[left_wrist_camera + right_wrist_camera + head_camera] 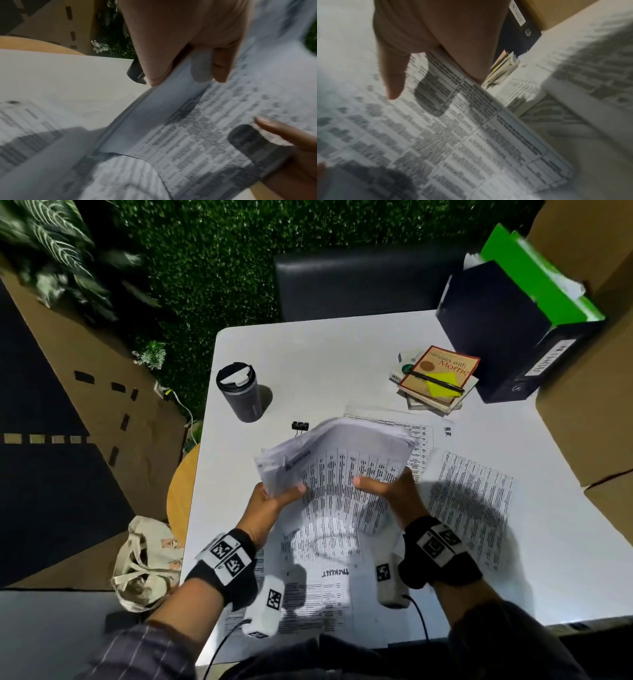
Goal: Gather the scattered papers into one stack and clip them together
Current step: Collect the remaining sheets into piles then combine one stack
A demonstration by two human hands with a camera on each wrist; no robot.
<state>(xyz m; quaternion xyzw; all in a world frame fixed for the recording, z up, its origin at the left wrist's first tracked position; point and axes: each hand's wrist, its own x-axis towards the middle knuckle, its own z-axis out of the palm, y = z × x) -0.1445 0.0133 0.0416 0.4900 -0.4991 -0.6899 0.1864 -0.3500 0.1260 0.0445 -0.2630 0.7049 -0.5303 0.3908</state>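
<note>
A thick bundle of printed papers (pixel 339 463) is held above the white table (pixel 325 354), bent and blurred. My left hand (pixel 274 498) grips its left edge, thumb on top. My right hand (pixel 387 491) grips its right side, thumb on the print. The left wrist view shows the bundle (pixel 188 128) pinched by my left hand (pixel 185 75); the right wrist view shows the sheets (pixel 453 135) under my right hand (pixel 436 67). Loose printed sheets lie flat on the table at the right (pixel 472 498), behind (pixel 394 422) and near me (pixel 318 587). A black binder clip (pixel 300 425) lies beyond the bundle.
A dark travel cup (pixel 239 392) stands at the left rear. A pile of books (pixel 436 378) with a pen and yellow note sits at the right rear, beside a black file binder (pixel 507 337). Cardboard boxes (pixel 589 392) border the right side. A wooden stool (pixel 181 491) stands left.
</note>
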